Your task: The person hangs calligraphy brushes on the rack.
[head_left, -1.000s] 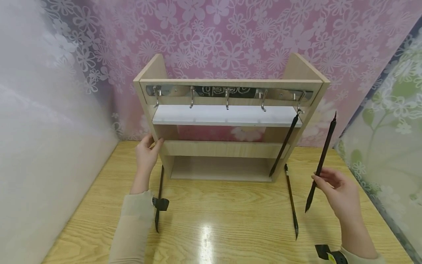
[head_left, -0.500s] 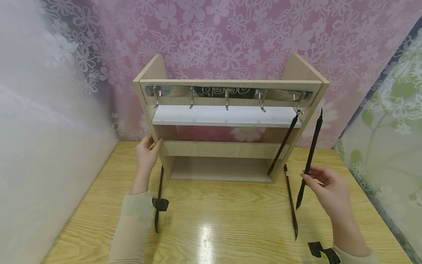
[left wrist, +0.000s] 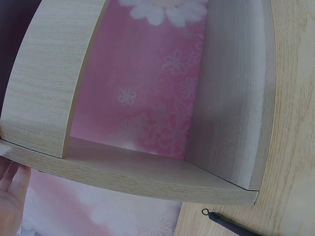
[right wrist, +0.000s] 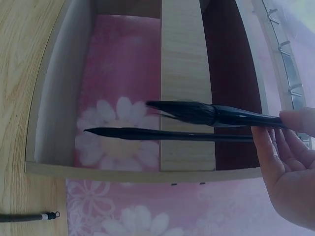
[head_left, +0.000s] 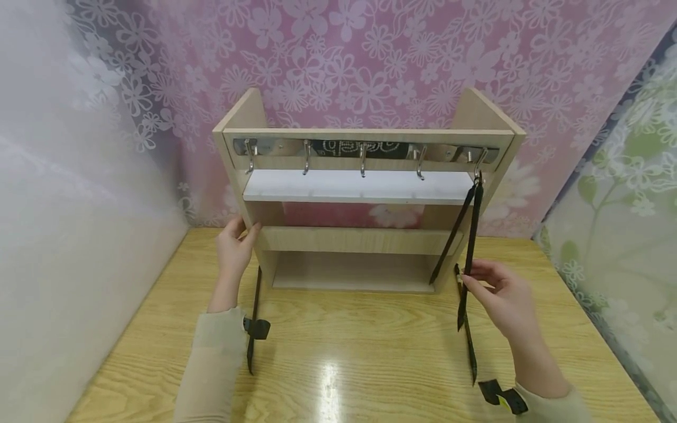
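My right hand (head_left: 502, 299) pinches a dark calligraphy brush (head_left: 472, 235) near its lower part, bristles down. The top end of this brush meets the rightmost metal hook (head_left: 480, 160); whether its loop is over the hook is too small to tell. Just left of it, another calligraphy brush (head_left: 449, 241) hangs from that same hook. In the right wrist view, the bristles of the held brush (right wrist: 192, 112) lie beside the hanging brush (right wrist: 147, 133). My left hand (head_left: 235, 247) grips the left side panel of a wooden shelf (head_left: 365, 239), thumb at the front edge.
A brush (head_left: 472, 358) lies on the wood-grain table (head_left: 370, 364) right of the shelf, another brush (head_left: 256, 305) lies at left, partly behind the wrist camera. Several bare hooks (head_left: 363, 161) line the top rail. A pink floral backdrop (head_left: 344, 59) stands behind.
My right hand has moved left with the upright brush, from beside the shelf until the brush's top reached the rightmost hook. The left hand stays on the side panel.
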Demonstrator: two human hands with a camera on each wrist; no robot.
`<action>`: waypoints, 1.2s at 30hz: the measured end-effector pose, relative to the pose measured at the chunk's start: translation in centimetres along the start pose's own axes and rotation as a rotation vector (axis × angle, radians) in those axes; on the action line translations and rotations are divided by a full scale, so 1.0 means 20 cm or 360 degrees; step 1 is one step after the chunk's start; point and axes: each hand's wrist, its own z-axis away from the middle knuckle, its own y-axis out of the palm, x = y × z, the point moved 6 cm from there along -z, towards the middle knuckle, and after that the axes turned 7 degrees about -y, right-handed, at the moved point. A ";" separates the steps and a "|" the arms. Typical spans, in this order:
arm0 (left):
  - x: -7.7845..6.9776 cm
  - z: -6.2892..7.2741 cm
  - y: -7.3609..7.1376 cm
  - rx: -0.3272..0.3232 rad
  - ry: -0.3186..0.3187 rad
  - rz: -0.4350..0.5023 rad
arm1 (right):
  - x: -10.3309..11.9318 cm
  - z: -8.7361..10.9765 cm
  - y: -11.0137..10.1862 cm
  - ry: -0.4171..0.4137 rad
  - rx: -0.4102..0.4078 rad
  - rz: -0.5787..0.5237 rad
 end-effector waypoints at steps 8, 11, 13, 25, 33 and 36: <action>0.00 0.00 0.00 -0.0023 -0.0038 -0.0033 | 0.02 -0.03 0.09 -0.0018 0.0111 0.0021; -0.01 0.01 -0.01 -0.0035 -0.0037 -0.0043 | 0.03 -0.03 0.12 -0.0010 0.0139 0.0045; -0.01 0.01 -0.01 -0.0037 -0.0031 -0.0043 | 0.04 -0.04 0.14 0.0002 0.0150 0.0054; -0.04 0.02 0.00 -0.0022 -0.0033 -0.0033 | 0.06 -0.04 0.21 0.0015 0.0228 0.0001; -0.01 0.01 0.00 -0.0038 -0.0025 -0.0040 | 0.06 -0.04 0.22 0.0035 0.0260 0.0029; 0.00 0.01 0.00 -0.0035 -0.0045 -0.0024 | 0.06 -0.05 0.23 0.0044 0.0274 0.0043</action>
